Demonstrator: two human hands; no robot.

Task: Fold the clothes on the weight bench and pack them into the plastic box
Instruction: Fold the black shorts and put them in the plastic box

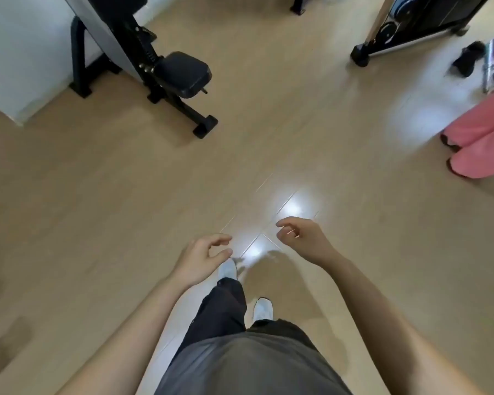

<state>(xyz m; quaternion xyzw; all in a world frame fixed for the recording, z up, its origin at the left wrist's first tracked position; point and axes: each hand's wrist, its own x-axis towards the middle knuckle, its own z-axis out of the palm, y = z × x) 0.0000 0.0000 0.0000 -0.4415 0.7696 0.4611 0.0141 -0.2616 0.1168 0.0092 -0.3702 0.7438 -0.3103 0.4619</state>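
Empty, loosely curled left hand (203, 259) and right hand (303, 238), pink garment (479, 138) well apart off to the right.

Head-worn wide view, steeply down, floor (97, 209)

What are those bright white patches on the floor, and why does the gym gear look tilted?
Head view: the white patches are glare reflected off the glossy floor, with a fainter bloom near the pink cloth. Head view: the wide-angle lens bends the edges, so the black bench leans; soft shadows lie by the shoes.
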